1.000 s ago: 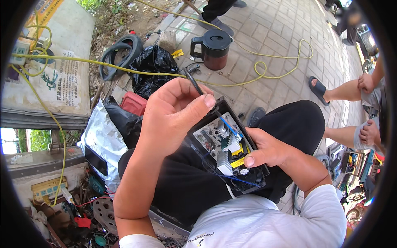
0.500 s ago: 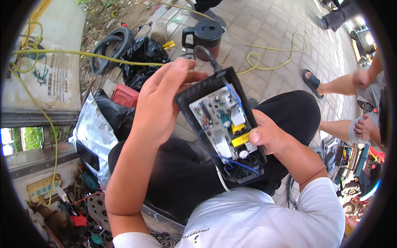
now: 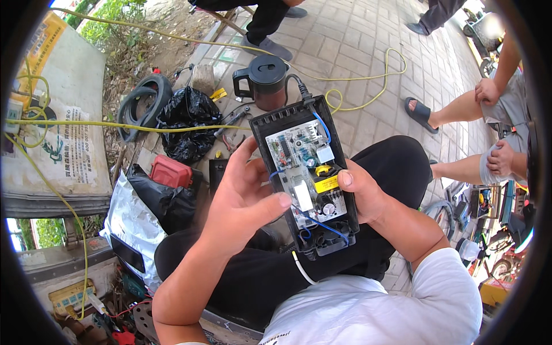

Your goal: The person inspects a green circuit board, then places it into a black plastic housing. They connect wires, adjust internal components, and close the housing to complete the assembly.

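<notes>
An opened black casing (image 3: 265, 129) with a populated circuit board (image 3: 290, 169), a yellow-labelled part (image 3: 326, 184) and blue wires is held over my lap. My left hand (image 3: 241, 201) grips its left side, thumb at the lower left edge. My right hand (image 3: 365, 195) clasps the right side, thumb tip beside the yellow label. A black cable (image 3: 298, 81) leaves the casing's top end. The ends of my left fingers are partly hidden behind the casing. A white cable (image 3: 302, 270) lies on my dark trousers below.
A lidded jug (image 3: 268, 92), black bags (image 3: 187, 121), tyres (image 3: 142, 92), a red case (image 3: 167, 171), a foil bag with a phone (image 3: 127, 253) and yellow cable (image 3: 69, 122) surround me. A seated person's hand (image 3: 500, 155) rests on a knee at right; others' legs (image 3: 259, 34) are beyond.
My left hand has moved from the cable at the casing's top down to its left side. The casing was raised and turned more upright, showing the board fully. The view has shifted.
</notes>
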### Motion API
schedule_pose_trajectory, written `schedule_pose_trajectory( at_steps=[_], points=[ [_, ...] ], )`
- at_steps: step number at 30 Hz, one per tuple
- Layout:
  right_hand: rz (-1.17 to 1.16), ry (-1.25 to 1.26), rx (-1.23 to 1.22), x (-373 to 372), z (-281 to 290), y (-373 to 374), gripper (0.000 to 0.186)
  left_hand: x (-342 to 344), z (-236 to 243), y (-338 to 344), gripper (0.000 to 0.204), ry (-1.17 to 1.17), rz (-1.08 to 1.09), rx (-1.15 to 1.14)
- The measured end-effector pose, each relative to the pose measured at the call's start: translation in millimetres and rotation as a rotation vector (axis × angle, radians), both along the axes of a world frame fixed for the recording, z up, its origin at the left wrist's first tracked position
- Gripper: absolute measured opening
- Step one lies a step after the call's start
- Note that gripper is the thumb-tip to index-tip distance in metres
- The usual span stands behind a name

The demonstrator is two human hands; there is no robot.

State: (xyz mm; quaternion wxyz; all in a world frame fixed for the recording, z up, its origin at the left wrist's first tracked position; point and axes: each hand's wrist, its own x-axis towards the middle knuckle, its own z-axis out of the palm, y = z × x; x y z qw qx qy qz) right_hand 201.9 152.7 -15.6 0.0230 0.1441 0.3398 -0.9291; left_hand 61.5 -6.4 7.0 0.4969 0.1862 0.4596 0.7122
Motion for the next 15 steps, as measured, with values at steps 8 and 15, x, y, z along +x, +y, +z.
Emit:
schedule_pose_trajectory(
  at_steps=[8, 15],
  points=[
    [0.001, 0.024, -0.006, 1, -2, 1, 0.081, 1, -17, -3, 0.112, 0.396, -0.075, 0.003],
    [-0.032, 0.015, 0.09, -2, 0, 2, 0.096, 11, -16, -10, 0.061, 0.783, 0.19, -0.144]
  ],
)
